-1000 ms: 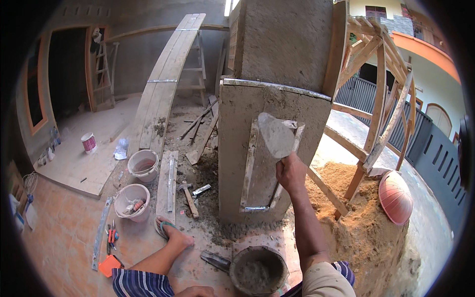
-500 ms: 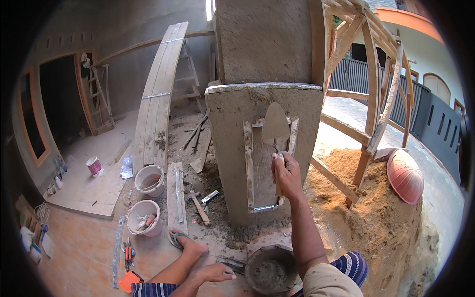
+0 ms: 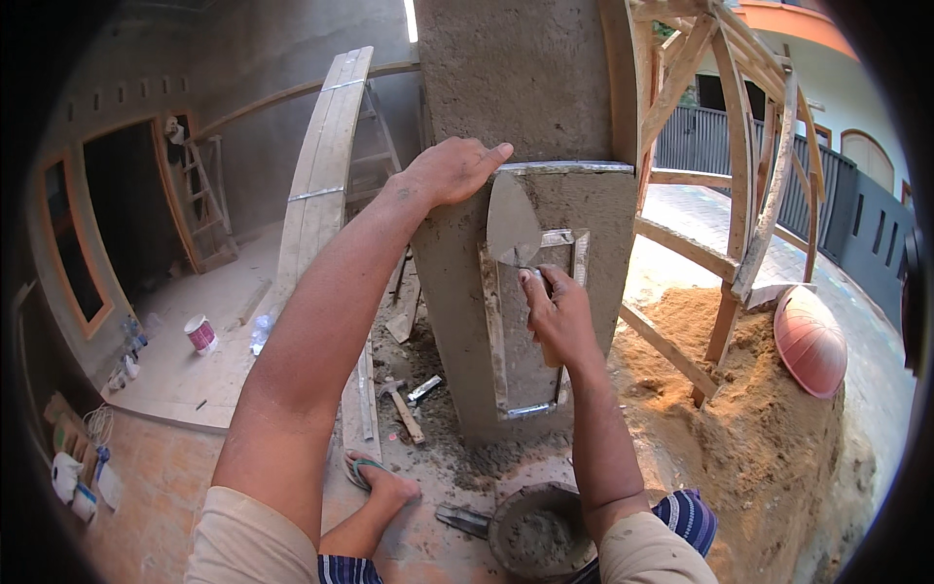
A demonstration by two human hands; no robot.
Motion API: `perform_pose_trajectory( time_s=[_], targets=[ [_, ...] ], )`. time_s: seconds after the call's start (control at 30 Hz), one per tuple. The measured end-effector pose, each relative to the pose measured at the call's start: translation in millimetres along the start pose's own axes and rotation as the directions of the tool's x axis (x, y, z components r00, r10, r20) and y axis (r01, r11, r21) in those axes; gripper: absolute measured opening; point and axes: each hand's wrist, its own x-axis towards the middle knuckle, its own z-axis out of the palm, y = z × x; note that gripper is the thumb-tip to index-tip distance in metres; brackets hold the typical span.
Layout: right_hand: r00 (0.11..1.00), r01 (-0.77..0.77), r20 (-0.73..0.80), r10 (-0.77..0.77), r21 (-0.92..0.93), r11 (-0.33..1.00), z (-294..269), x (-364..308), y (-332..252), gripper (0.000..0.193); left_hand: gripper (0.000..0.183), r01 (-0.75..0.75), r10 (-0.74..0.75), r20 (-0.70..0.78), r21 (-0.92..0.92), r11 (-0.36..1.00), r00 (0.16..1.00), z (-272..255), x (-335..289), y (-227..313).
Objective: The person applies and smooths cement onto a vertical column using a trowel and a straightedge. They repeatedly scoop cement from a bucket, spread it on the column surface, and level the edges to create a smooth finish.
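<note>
Grey rendered walling (image 3: 292, 58) is seen toward 11 o'clock, beyond the plastered column (image 3: 520, 83) at 12. Its lower block (image 3: 448, 326) is fronted, at 1 o'clock, by the trowel (image 3: 513, 222), blade tip pointed just short of 12, long axis slanted down toward half past 5. A mortar bucket (image 3: 497, 530) is placed between 5 and 6. By the right grip (image 3: 562, 316) the trowel's handle is tightly wrapped; the left grip (image 3: 452, 170) is laid at the block's upper corner, its opening and hold indeterminable. Plaster-smoothing is judged under way; a flat blade and even pressure would be called for next.
</note>
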Motion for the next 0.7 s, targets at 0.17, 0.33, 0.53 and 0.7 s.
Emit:
perform_pose_trajectory(
  time_s=[0.17,0.33,0.53,0.7],
  targets=[
    [1.000,0.014,-0.027,-0.017,-0.099,0.995,3.9,16.3,1.7,0.033,0.093,0.050,-0.051,-0.001,-0.147,0.988,0.999,9.8,10.3,-5.9],
    [0.994,0.089,-0.064,-0.093,-0.056,0.994,22.8,13.9,8.7,0.031,0.097,0.043,-0.044,0.000,-0.152,0.987,0.999,14.4,15.9,-17.4],
    [0.964,0.216,-0.103,-0.243,-0.227,0.950,43.0,6.0,39.3,0.027,0.093,0.036,-0.037,-0.007,-0.146,0.989,0.999,12.4,14.0,-6.6],
    [0.988,0.133,-0.041,-0.147,-0.249,0.959,34.8,-14.2,28.1,0.025,0.088,0.026,-0.032,-0.039,-0.129,0.991,0.999,14.4,10.1,-12.4]
  ],
)
